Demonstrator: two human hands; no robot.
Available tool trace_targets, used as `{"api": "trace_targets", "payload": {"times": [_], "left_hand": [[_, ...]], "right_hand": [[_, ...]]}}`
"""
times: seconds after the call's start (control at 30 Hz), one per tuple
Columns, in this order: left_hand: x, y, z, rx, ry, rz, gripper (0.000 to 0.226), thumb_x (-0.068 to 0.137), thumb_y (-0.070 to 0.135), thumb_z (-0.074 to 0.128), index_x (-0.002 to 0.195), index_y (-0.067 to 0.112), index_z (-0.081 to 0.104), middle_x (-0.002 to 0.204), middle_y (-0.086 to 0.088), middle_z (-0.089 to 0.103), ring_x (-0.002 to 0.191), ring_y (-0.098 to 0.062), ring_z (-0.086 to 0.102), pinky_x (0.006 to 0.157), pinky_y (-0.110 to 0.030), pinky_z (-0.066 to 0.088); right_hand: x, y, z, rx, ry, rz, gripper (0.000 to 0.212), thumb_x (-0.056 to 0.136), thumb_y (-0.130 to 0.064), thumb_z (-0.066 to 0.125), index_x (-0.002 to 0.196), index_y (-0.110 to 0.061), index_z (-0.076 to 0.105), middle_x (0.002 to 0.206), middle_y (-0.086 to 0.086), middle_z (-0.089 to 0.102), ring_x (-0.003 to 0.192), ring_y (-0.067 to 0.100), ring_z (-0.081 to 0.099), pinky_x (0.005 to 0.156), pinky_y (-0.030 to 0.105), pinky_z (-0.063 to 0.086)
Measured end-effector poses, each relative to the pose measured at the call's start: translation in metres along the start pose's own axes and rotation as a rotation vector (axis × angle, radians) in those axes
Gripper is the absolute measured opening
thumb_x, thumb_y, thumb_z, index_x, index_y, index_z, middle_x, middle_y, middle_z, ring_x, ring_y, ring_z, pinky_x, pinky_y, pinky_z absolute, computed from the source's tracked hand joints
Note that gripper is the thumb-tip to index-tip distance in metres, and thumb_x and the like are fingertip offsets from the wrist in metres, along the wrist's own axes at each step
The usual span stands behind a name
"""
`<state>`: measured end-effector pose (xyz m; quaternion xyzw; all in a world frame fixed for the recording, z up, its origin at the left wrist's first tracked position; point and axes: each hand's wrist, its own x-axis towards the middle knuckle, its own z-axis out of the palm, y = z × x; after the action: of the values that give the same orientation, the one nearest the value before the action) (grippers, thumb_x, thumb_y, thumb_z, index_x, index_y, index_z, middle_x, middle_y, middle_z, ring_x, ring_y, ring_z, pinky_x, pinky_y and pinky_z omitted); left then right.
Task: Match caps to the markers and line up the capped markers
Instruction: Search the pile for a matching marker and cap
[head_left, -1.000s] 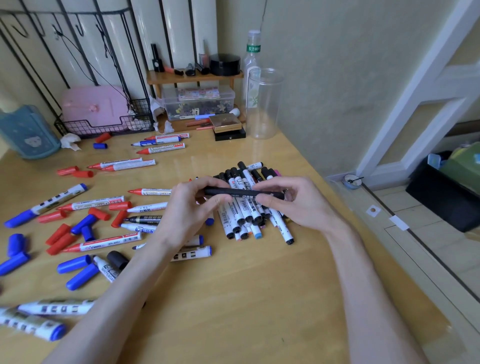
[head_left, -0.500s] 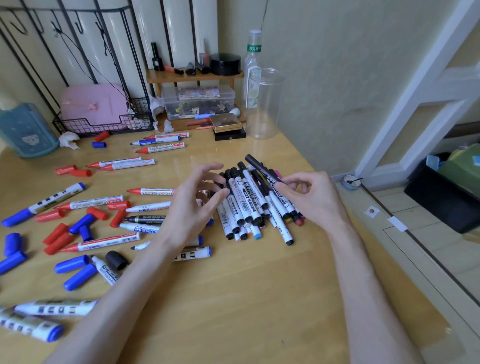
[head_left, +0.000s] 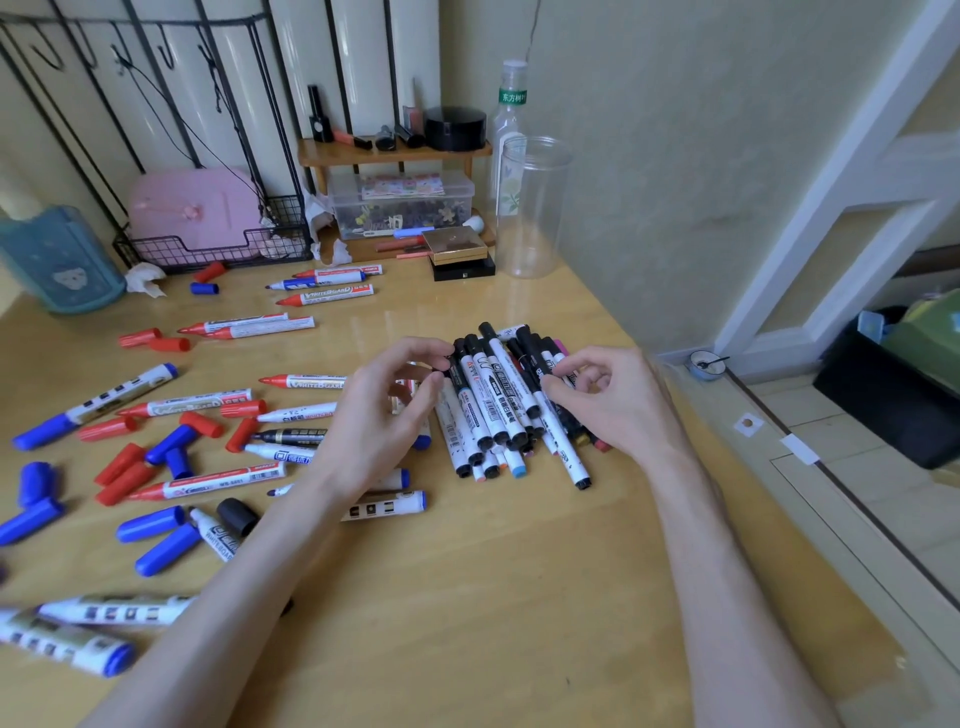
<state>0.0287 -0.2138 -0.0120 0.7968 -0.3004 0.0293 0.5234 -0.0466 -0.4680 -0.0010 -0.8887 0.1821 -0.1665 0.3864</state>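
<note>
Wooden bench (head_left: 519, 597) fills the frame. Centre: pile of capped markers (head_left: 498, 410), lying roughly parallel. Left hand (head_left: 384, 415) at the pile's left edge, fingers loosely bent, holding nothing. Right hand (head_left: 618, 400) on its right side — fingertips on a marker, grip unclear. Left of frame: uncapped markers (head_left: 218, 475), loose caps (head_left: 150, 522).

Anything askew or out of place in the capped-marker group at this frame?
Yes. The capped markers lie heaped and overlapping, not in a row, with uneven near ends. One white marker juts past the rest toward the person. Red and blue caps lie scattered loose at left.
</note>
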Motion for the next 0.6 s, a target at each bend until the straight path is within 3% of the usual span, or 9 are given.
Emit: {"api": "trace_targets", "payload": {"times": [0.07, 0.17, 0.23, 0.37, 0.5, 0.6], "left_hand": [[-0.001, 0.0, -0.004, 0.004, 0.008, -0.003, 0.025, 0.105, 0.014, 0.06, 0.123, 0.029, 0.067, 0.112, 0.013, 0.072, 0.099, -0.012, 0.069, 0.083, -0.036, 0.056], [-0.003, 0.0, -0.009, 0.013, 0.015, -0.017, 0.024, 0.105, 0.016, 0.06, 0.122, 0.031, 0.066, 0.112, 0.014, 0.072, 0.1, -0.008, 0.068, 0.071, -0.034, 0.058], [-0.005, -0.001, -0.013, 0.016, 0.024, -0.022, 0.023, 0.105, 0.016, 0.061, 0.122, 0.03, 0.067, 0.112, 0.015, 0.071, 0.099, -0.009, 0.068, 0.068, -0.035, 0.058], [-0.009, -0.001, -0.02, -0.002, 0.039, -0.016, 0.023, 0.104, 0.015, 0.061, 0.122, 0.028, 0.067, 0.112, 0.012, 0.071, 0.102, -0.013, 0.068, 0.065, -0.035, 0.06], [-0.01, -0.002, -0.024, -0.006, 0.035, -0.012, 0.025, 0.104, 0.015, 0.06, 0.123, 0.029, 0.067, 0.113, 0.011, 0.071, 0.104, -0.014, 0.068, 0.065, -0.033, 0.061], [-0.009, -0.002, -0.024, -0.007, 0.033, -0.01, 0.025, 0.104, 0.014, 0.06, 0.123, 0.029, 0.066, 0.113, 0.01, 0.071, 0.103, -0.016, 0.068, 0.064, -0.032, 0.061]], "right_hand": [[0.0, -0.001, 0.001, 0.011, 0.001, -0.002, 0.013, 0.084, -0.043, 0.079, 0.093, -0.036, 0.075, 0.059, -0.011, 0.06, 0.047, 0.003, 0.05, 0.056, 0.038, 0.059], [-0.001, -0.002, 0.003, 0.032, 0.021, -0.021, 0.012, 0.084, -0.039, 0.078, 0.096, -0.034, 0.075, 0.062, -0.009, 0.059, 0.049, 0.002, 0.049, 0.057, 0.031, 0.052], [0.0, -0.001, 0.005, 0.029, 0.04, -0.044, 0.016, 0.084, -0.039, 0.079, 0.099, -0.035, 0.076, 0.074, -0.012, 0.06, 0.063, 0.002, 0.052, 0.061, 0.033, 0.053], [0.003, 0.005, 0.006, -0.018, 0.026, -0.051, 0.034, 0.084, -0.049, 0.076, 0.117, -0.044, 0.069, 0.111, -0.019, 0.055, 0.116, 0.009, 0.051, 0.088, 0.05, 0.057], [0.004, 0.008, 0.007, 0.014, -0.005, -0.048, 0.043, 0.087, -0.05, 0.075, 0.127, -0.038, 0.066, 0.125, -0.012, 0.057, 0.125, 0.01, 0.051, 0.105, 0.036, 0.044], [0.005, 0.01, 0.01, 0.017, -0.019, -0.044, 0.045, 0.087, -0.053, 0.075, 0.128, -0.038, 0.065, 0.131, -0.011, 0.056, 0.13, 0.011, 0.049, 0.111, 0.038, 0.041]]}}
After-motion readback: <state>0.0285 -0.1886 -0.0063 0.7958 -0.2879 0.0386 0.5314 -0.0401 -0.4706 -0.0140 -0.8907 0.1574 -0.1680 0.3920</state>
